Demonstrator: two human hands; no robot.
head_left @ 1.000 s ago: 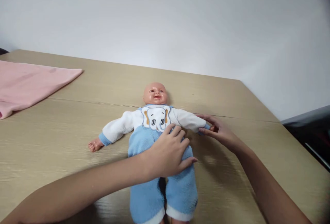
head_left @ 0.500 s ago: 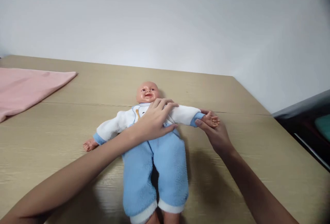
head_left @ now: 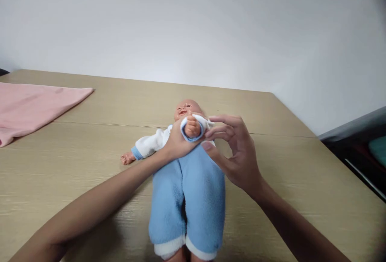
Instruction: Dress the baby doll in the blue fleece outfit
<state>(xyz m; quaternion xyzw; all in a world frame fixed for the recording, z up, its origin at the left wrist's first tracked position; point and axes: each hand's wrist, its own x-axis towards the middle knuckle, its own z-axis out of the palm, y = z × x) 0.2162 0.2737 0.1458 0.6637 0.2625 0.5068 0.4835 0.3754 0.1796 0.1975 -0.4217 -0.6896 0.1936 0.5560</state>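
A bald baby doll (head_left: 188, 197) in a white top and light blue fleece trousers lies on its back on the wooden table (head_left: 289, 165). The doll's arm on the right side is raised, its small hand (head_left: 192, 127) poking out of the blue cuff toward the camera. My left hand (head_left: 178, 139) lies at the doll's chest, behind that raised arm; its fingers are mostly hidden by the sleeve. Beside the sleeve, my right hand (head_left: 232, 145) has its fingers curved and apart, the tips close to the white fabric.
A pink cloth (head_left: 39, 107) lies flat at the table's left. Behind the table stands a pale wall (head_left: 181, 28). A dark object with a green patch (head_left: 376, 149) is beyond the right edge.
The doll's arm has swung from stretched out sideways to raised over its chest. My right hand has moved left and let go of the doll's wrist. The doll's head and body have turned slightly.
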